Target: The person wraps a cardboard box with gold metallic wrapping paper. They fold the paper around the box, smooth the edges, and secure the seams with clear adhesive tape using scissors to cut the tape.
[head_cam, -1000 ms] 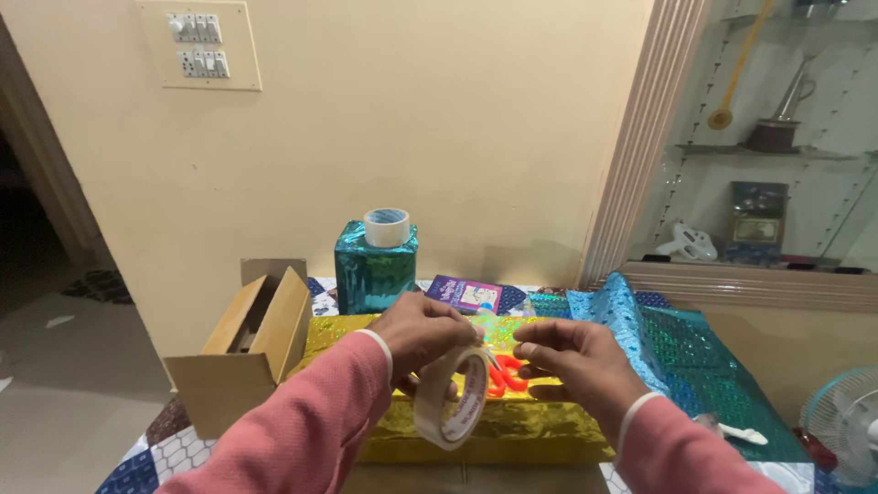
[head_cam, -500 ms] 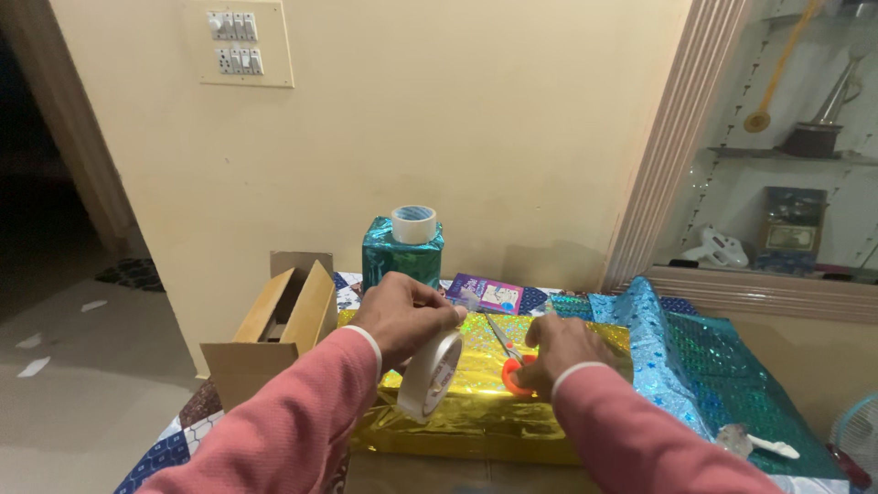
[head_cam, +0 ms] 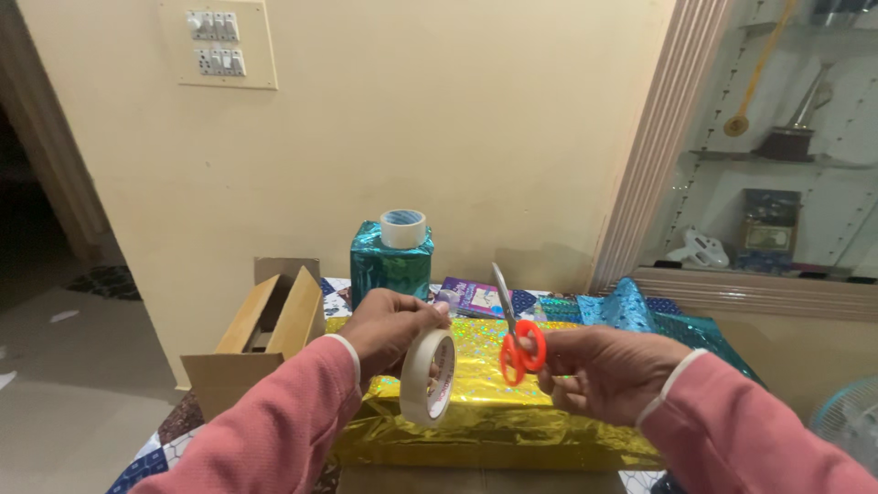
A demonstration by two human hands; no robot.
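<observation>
Two rolls of tape showed: one white roll (head_cam: pixel 428 377) in the left hand (head_cam: pixel 389 327), and a second roll (head_cam: pixel 403 229) standing on top of a teal wrapped box (head_cam: pixel 390 267) farther off, beyond the left fingers (head_cam: pixel 422 316). There was one pair of scissors (head_cam: pixel 517 337) with orange handles, one gold wrapped box (head_cam: pixel 476 402), one open cardboard box (head_cam: pixel 251 352), one small purple booklet (head_cam: pixel 471 296) and one sheet of blue shiny wrapping paper (head_cam: pixel 631 306). The left fingers were curled closed over the upper rim of the white roll, which hung on edge below them, just above the gold wrapped box. The right hand (head_cam: pixel 613 370) was closed on the scissors, its fingers (head_cam: pixel 567 389) bent around the orange handles, with the blades shut and pointing up and away. The scissors stood just beside the white roll, to the right of the left fingers, not touching it. The gold wrapped box lay on the surface (head_cam: pixel 155 448) under both hands. The cardboard box sat to the left of the left fingers, the blue paper beyond the right fingers, and the booklet between the two hands, farther back near the wall (head_cam: pixel 476 119).
</observation>
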